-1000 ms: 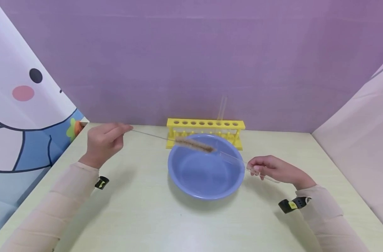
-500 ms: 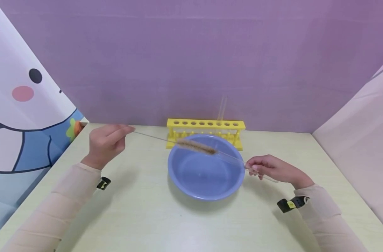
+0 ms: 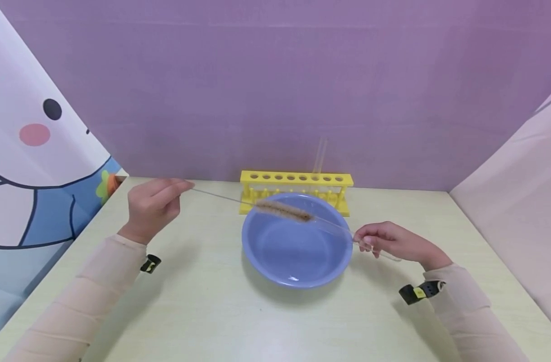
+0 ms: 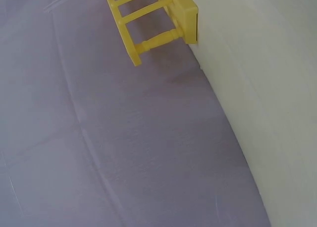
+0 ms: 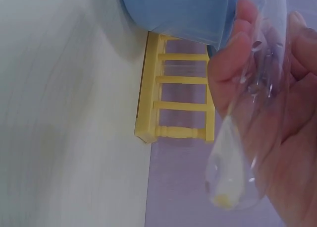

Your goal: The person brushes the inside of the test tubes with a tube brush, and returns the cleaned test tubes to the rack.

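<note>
1. Left hand [image 3: 154,203]: thumb and index fingertip are pinching the end of a wire-handled brush [image 3: 284,210], other fingers tucked in. Left wrist view doesn't catch any of that grip, so I'm going by the head view.
2. Right hand [image 3: 399,244]: fingers curled round a transparent test tube [image 3: 331,227], rounded bottom poking out past the palm, mouth facing the brush.
3. The bit that matters, imo: brush tip vs tube mouth. The brush runs from the left fingertips rightward and slightly down; the tube carries on that way a touch steeper, so they're nearly in line, not perfectly. Tip's right at the mouth; can't tell if any bristles are inside. Right hand's nearer to the bristle tip.
4. Underneath: the blue basin [image 3: 293,254], with the meeting point above it. The right fingers are just by its rim.
5. Behind that, the yellow rack [image 3: 275,183], then the purple backdrop [image 3: 257,90], so it's tight at the back. More room sideways and on the table's [image 3: 212,311] near side.
</note>
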`<state>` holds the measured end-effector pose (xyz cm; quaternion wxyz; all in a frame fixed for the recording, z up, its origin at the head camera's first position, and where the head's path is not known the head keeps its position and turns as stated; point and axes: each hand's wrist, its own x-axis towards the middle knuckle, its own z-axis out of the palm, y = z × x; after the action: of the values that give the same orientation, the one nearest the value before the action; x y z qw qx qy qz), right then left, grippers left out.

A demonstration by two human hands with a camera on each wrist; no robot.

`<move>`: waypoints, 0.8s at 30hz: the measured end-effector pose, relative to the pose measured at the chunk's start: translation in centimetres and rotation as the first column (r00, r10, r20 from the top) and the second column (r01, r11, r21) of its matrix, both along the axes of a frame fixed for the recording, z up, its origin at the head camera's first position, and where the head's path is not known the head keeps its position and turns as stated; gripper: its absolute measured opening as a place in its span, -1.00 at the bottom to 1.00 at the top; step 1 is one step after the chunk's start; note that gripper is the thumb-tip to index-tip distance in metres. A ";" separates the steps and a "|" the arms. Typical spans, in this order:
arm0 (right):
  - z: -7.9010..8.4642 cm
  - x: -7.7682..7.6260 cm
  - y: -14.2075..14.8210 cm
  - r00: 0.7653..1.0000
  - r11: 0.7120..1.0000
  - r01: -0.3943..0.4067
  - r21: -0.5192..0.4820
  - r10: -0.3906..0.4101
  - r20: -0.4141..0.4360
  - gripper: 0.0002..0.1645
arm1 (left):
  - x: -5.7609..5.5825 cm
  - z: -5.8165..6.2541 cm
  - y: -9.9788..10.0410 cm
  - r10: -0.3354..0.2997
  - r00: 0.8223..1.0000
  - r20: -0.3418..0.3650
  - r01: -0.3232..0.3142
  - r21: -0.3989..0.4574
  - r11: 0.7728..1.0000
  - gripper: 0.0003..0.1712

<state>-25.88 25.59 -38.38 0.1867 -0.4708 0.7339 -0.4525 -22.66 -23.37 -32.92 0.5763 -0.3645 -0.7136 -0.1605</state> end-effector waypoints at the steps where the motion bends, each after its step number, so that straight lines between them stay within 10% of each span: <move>1: 0.0 0.0 0.0 1.000 1.000 -0.002 -0.003 0.002 0.002 -0.72 | 0.0 0.0 0.0 -0.003 1.000 0.000 0.003 0.002 1.000 -0.67; 24: 0.4 -0.3 -0.3 0.998 0.999 -0.029 -0.012 0.029 -0.053 -0.72 | -1.1 -0.9 0.6 -0.042 0.999 0.028 0.041 0.054 0.998 -0.68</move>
<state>-26.20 25.30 -37.97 0.1710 -0.4944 0.7288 -0.4418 -23.79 -22.73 -33.85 0.5717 -0.3614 -0.7098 -0.1968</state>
